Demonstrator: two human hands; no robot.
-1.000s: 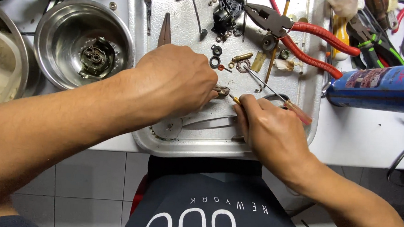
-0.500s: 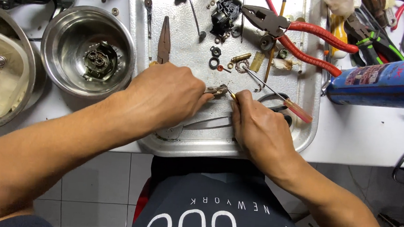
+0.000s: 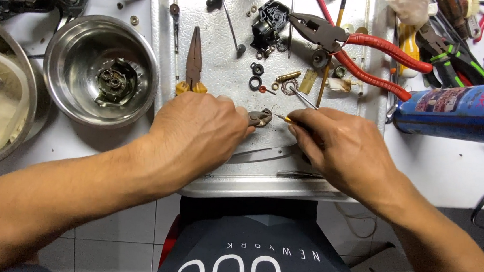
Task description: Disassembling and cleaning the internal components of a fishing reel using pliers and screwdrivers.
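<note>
white worktop [image 3: 454, 185] carries a shallow metal tray [image 3: 224, 66] at centre, with loose washers, rings and small brass parts scattered on its upper half.

left hand [image 3: 199, 136]: lies knuckles up on the tray, fingers curled, fingertips pinching a small brown metal part [image 3: 261, 118] against the tray floor.

right hand [image 3: 340, 151]: lies knuckles up, just beside the left, fingers closed around a thin yellow-handled tool [image 3: 286, 120]. the tool tip points left and sits at the edge of the small part; whether it touches cannot be told.

surroundings: orange-handled needle-nose pliers [image 3: 194, 59] lie just above the left hand. red-handled pliers [image 3: 361, 48] lie at the upper right of the tray. a steel bowl [image 3: 70, 78] holding a gear assembly stands left of the tray. a blue spray can [image 3: 459, 111] lies on its side to the right.

change from the earlier frames: both hands hold the same grip on part and tool. they have shifted slightly down the tray, so the full length of the needle-nose pliers is now exposed. the tools, bowl and can have not moved.
</note>
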